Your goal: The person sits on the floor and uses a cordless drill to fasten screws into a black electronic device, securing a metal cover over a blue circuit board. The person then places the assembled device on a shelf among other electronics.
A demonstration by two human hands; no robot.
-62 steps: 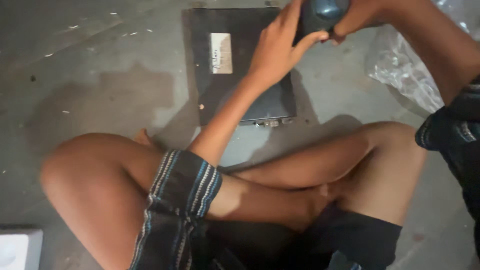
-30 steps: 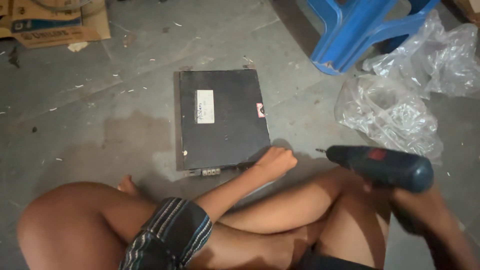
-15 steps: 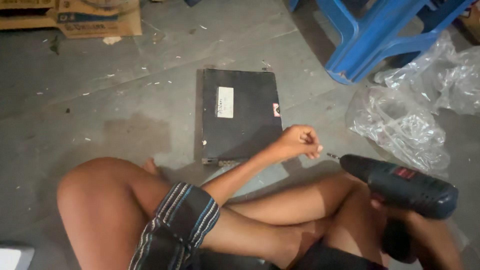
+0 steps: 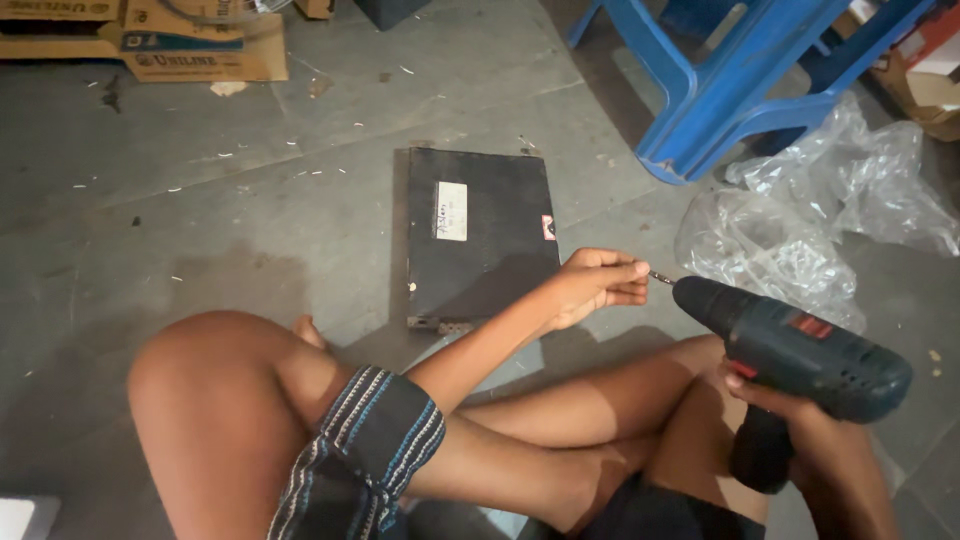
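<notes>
Left hand [image 4: 590, 285] is pinching the thin metal bit [image 4: 660, 277] at the dark green cordless drill [image 4: 800, 345]; right hand [image 4: 770, 395] is gripping its handle — a trigger squeeze could nip fingers.

An informal repair workshop, worked at floor level: bare, littered concrete floor [image 4: 200, 210], flattened cardboard boxes [image 4: 150, 45] at eleven o'clock, blue plastic chairs [image 4: 720, 90] and crumpled clear plastic bags [image 4: 800, 230] at two o'clock.

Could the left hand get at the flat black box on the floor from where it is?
Probably yes: the left hand hovers just beside the black box, pinching the drill bit, with nothing between them.
</notes>
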